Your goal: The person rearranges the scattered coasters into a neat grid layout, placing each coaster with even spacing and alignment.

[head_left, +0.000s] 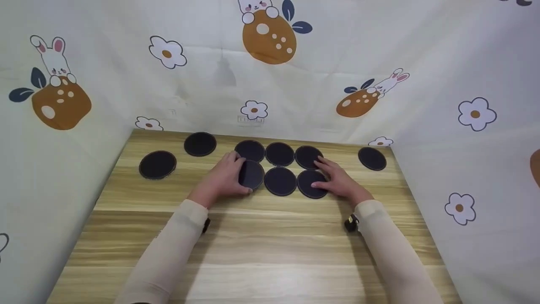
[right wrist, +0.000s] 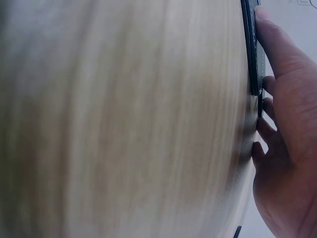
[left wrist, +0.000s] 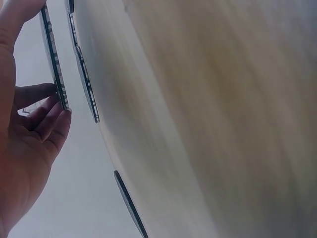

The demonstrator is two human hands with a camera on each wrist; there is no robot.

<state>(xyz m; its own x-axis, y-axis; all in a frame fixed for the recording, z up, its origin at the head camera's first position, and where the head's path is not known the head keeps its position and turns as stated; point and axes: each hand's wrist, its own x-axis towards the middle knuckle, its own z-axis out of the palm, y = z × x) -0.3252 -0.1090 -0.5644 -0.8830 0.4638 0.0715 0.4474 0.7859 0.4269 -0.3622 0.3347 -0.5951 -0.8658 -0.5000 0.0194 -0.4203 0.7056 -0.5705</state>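
Note:
In the head view my left hand (head_left: 221, 177) grips a round black coaster (head_left: 253, 174) by its edge, thumb at the front and fingers at the back. The left wrist view shows this coaster (left wrist: 53, 59) lifted off the table between thumb and fingers. My right hand (head_left: 342, 182) rests at the right end of the coaster group. Its thumb lies on the front right coaster (head_left: 310, 185), and its fingertips touch the back right coaster (head_left: 307, 156). Beside these lie a front middle coaster (head_left: 280, 181), a back middle coaster (head_left: 279, 154) and a back left coaster (head_left: 251, 149).
Two separate coasters lie at the left, one nearer (head_left: 157, 164) and one farther back (head_left: 200, 144). Another coaster (head_left: 372, 158) sits near the right back corner. A printed cloth (head_left: 202, 93) walls in the wooden table (head_left: 274, 245) at the back and sides.

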